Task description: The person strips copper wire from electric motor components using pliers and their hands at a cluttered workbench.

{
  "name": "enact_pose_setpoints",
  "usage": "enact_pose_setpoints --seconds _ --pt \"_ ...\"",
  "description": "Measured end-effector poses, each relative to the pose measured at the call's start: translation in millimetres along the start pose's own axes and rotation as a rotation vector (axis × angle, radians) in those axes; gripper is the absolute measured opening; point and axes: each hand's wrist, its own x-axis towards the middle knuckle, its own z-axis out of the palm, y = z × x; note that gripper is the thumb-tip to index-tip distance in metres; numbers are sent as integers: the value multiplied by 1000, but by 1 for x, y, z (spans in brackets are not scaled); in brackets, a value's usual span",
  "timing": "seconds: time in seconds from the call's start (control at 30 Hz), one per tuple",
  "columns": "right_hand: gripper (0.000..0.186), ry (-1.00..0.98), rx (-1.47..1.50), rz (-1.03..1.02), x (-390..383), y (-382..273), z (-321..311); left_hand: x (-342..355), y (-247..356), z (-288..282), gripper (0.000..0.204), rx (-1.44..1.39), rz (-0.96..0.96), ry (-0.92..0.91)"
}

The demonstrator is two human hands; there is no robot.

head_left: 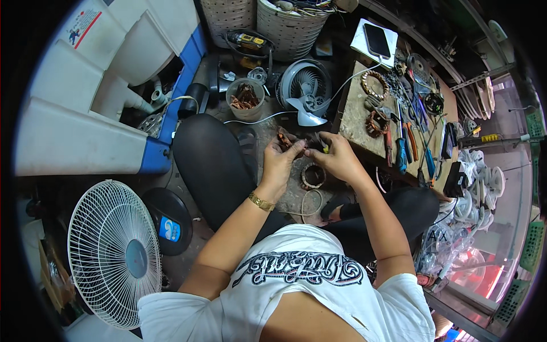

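Copper-coloured wire (282,138), pinched in the left hand (277,162).
What the right hand (340,159) grips, I can't tell; a wound stator (376,123) sits near the table's (354,126) front-left corner.

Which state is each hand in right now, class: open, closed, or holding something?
Left hand: closed, holding a coppery piece.
Right hand: fingers curled; whether it grips anything cannot be told.

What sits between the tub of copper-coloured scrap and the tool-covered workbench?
In the head view, a round grey fan housing sits there, with a pale fan blade at its near edge and white cable alongside.
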Motion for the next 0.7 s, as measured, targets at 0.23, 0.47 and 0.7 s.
enact_pose_setpoints --seconds 0.23,0.47,0.7 --pt "28 39 532 5 42 -5 8 5 -6 -21 16 -68 37 118" --pt "38 439 46 -273 183 -20 64 15 -22 -43 4 -295 -109 280" --pt "45 93 85 -140 183 2 42 -8 -20 -38 14 -59 -106 222"
